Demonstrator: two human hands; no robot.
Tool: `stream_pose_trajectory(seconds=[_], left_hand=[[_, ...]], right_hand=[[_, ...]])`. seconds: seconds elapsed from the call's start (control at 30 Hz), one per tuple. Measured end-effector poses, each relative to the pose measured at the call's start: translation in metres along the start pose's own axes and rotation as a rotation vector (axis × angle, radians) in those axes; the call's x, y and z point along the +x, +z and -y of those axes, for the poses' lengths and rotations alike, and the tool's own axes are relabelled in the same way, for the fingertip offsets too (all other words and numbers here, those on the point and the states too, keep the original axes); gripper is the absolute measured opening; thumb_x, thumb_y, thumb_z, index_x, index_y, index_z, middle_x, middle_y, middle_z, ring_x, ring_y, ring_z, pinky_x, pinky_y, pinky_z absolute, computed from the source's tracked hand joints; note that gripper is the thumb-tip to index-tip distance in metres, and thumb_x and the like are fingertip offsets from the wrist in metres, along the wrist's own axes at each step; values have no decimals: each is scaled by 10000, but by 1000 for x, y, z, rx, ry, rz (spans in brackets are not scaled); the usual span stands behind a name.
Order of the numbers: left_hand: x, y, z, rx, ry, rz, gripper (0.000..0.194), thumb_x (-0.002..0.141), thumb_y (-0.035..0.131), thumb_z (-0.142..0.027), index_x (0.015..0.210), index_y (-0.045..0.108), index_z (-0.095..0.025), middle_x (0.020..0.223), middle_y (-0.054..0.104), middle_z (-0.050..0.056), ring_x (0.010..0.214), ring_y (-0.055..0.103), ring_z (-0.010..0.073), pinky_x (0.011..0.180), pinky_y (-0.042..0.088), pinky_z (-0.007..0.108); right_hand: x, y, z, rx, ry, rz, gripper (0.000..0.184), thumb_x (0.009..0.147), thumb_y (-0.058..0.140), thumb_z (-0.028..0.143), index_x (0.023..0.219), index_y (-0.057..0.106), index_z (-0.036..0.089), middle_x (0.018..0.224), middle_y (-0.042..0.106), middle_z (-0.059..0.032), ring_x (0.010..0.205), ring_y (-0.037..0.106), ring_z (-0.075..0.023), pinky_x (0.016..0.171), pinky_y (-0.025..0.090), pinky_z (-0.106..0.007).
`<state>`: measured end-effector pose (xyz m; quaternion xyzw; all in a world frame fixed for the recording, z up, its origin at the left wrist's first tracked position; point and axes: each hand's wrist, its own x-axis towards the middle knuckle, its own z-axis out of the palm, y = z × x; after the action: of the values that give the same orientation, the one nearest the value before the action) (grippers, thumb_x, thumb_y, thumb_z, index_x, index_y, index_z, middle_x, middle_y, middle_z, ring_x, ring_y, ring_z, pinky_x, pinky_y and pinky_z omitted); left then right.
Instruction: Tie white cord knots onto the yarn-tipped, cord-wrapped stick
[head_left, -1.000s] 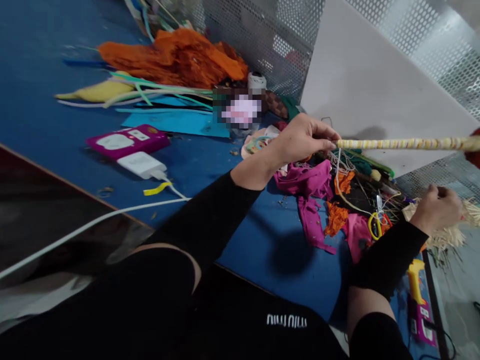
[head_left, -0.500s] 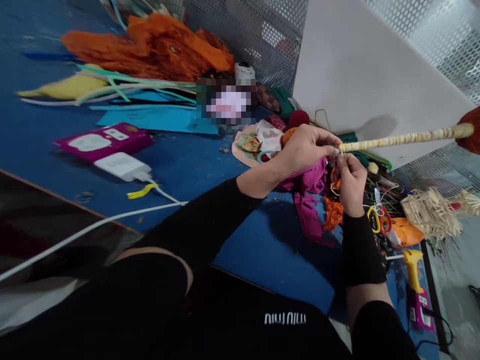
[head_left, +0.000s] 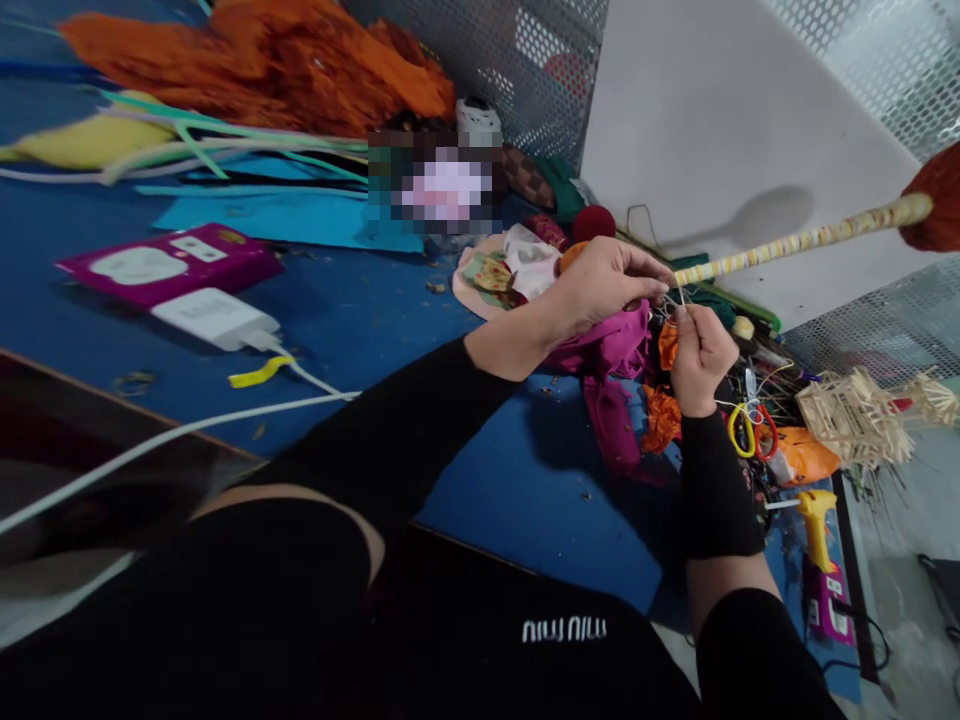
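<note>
A stick wrapped in yellow and white bands (head_left: 795,242) slants up to the right, ending in a rust-orange tuft (head_left: 934,205). My left hand (head_left: 604,285) pinches its near end between thumb and fingers. Just below that end, my right hand (head_left: 703,355) is closed with thumb against forefinger on a thin white string (head_left: 682,293). The string runs short and taut from the stick's end to my right fingertips. Magenta cloth (head_left: 611,400) and crumpled orange cloth (head_left: 661,420) lie on the table under my hands.
Scissors with yellow and red handles (head_left: 752,430) and a yellow glue gun (head_left: 816,525) lie at right, near a woven straw piece (head_left: 855,420). At left are a purple power strip (head_left: 176,265), a white cable (head_left: 187,428) and orange fabric (head_left: 277,70). A perforated metal panel (head_left: 525,60) stands behind.
My right hand has drawn slightly down and away from the stick's end, so the white string between shows more. The stick's tufted end has risen a little. The view has shifted.
</note>
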<state>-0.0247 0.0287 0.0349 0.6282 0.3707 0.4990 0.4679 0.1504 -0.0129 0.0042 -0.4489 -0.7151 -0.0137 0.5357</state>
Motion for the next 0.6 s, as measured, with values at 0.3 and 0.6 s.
stream_pose_trajectory(seconds=[0.3,0.6], left_hand=[[1,9,11,317,148,-52,216,848,739,-166,1013,875,-189,936,845,56,863,764,214,819,582,308],[-8,14,9,498,175,-51,269,896,695,-202,1094,876,-231,1015,850,55,921,761,247,852,560,339]], right_hand=[[13,-17,-6,-302,-273,67,413,1093,443,412,828,693,218,723,607,-23,688,548,-141,652,404,-295],[12,-22,-3,-357,-307,150,448,1100,390,406,849,708,216,702,610,-37,670,530,-153,643,412,-306]])
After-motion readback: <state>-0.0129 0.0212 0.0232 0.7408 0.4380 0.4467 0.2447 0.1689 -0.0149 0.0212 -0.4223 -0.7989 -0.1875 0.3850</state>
